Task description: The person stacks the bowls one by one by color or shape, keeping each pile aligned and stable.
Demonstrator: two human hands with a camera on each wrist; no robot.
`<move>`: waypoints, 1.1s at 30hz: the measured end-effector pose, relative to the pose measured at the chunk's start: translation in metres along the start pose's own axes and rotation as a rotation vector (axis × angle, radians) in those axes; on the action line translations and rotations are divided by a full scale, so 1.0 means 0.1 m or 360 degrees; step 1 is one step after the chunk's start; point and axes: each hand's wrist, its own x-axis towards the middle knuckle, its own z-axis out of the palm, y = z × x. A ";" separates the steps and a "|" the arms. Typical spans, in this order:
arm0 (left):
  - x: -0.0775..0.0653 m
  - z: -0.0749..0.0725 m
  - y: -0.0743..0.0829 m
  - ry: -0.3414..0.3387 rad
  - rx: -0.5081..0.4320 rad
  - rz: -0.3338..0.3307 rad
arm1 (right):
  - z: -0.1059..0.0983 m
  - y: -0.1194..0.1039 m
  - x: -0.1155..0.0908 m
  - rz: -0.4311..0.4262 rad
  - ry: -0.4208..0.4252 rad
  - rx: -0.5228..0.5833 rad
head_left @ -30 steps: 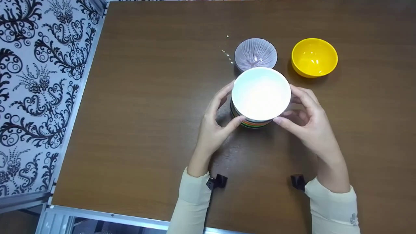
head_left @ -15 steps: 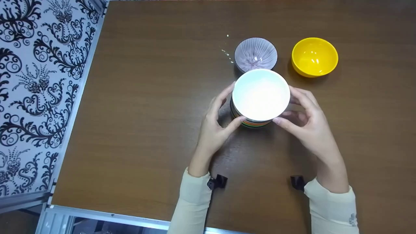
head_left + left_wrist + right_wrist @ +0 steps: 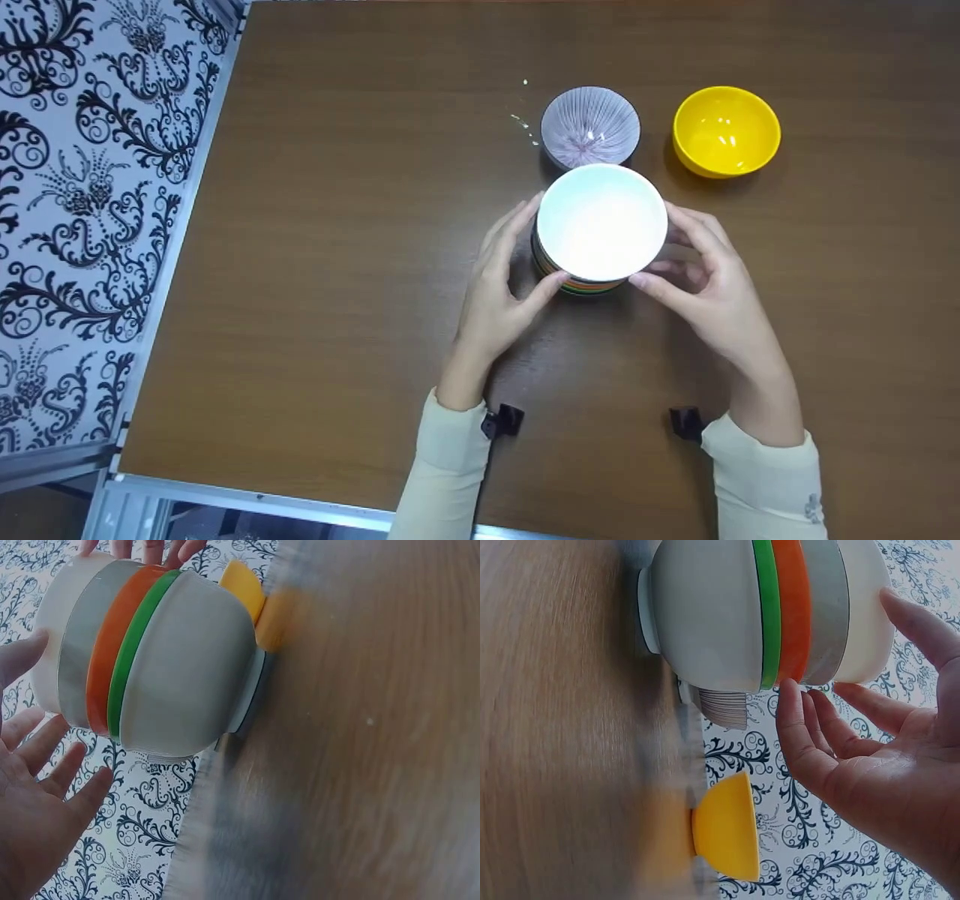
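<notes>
A white bowl (image 3: pixel 602 225) sits at the top of a stack of nested bowls, with a grey bowl (image 3: pixel 82 652), an orange bowl (image 3: pixel 111 645) and a green rim (image 3: pixel 139 637) under it. The lowest is a large pale bowl (image 3: pixel 709 615) standing on the table. My left hand (image 3: pixel 499 292) holds the top bowl from the left, thumb at its near edge and fingers along its side. From the right, my right hand (image 3: pixel 716 292) holds the same bowl, thumb at the near edge, fingertips against the stack's side in the right wrist view.
Just behind the stack stands a purple striped bowl (image 3: pixel 591 124). A yellow bowl (image 3: pixel 726 133) is at its right. Small white crumbs (image 3: pixel 523 126) lie left of the purple bowl on the brown table (image 3: pixel 337 262). Black-and-white patterned covering (image 3: pixel 97 225) borders the left edge.
The white bowl has sunk slightly lower onto the stack and toward me, with both hands moving along with it. The purple and yellow bowls have stayed put.
</notes>
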 end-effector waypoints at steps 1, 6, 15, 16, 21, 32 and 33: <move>0.00 0.00 0.00 -0.0001 0.0004 0.0002 | 0.00 0.00 0.00 0.0000 -0.0001 -0.0002; -0.01 0.00 -0.01 -0.0005 0.0021 0.0004 | 0.01 0.02 0.00 0.0006 -0.0007 -0.0014; -0.02 0.01 -0.03 -0.0021 0.0066 0.0033 | 0.01 0.03 0.00 0.0010 -0.0016 -0.0036; -0.02 0.01 -0.03 -0.0023 0.0076 0.0034 | 0.01 0.03 0.00 0.0011 -0.0018 -0.0039; -0.02 0.01 -0.04 -0.0029 0.0112 0.0040 | 0.01 0.04 0.00 0.0018 -0.0021 -0.0057; -0.04 0.01 -0.04 -0.0037 0.0150 0.0041 | 0.03 0.06 0.01 0.0019 -0.0025 -0.0017; -0.04 0.01 -0.04 -0.0037 0.0155 0.0040 | 0.03 0.06 0.01 0.0018 -0.0025 -0.0017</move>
